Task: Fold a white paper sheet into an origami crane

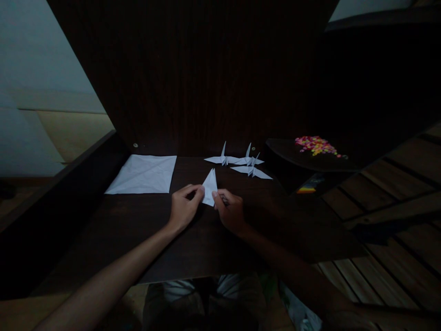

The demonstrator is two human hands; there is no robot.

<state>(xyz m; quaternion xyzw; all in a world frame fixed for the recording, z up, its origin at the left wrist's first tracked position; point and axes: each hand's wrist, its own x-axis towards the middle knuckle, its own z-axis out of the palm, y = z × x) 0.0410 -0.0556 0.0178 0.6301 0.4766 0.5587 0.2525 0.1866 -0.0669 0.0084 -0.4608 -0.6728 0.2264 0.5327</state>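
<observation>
Nearest, below the front edge of the dark desk (pixel 155 257), the person's legs (pixel 179 294) showed in dim light, with both bare forearms (pixel 127 257) reaching forward above the wood. Beyond them the two hands met around a small folded paper (pixel 209 191), white and pointed, its split tip directed away from the body. It was at the middle of the desk, between the hands. The left hand (pixel 184 204) pinched its left edge between thumb and fingers; the right hand (pixel 230 211) gripped the lower right edge, its thumb on top and the other fingers curled (how far they went beneath the paper, I could not tell).

Farther to the left, a flat white sheet (pixel 144 172) lay on the desk, creased across its face and well apart from the left hand. Past the folded paper's tip and to its right were three white paper cranes: a front crane (pixel 252 171), and behind it a left rear crane (pixel 223 160) and a right rear crane (pixel 247 160), near the back panel (pixel 193 92).

To the right of the cranes a rounded dark shelf (pixel 282 149) bore a heap of small pieces (pixel 317 145) in pink, red and yellow. At the far left stood a pale wall (pixel 34 55).
</observation>
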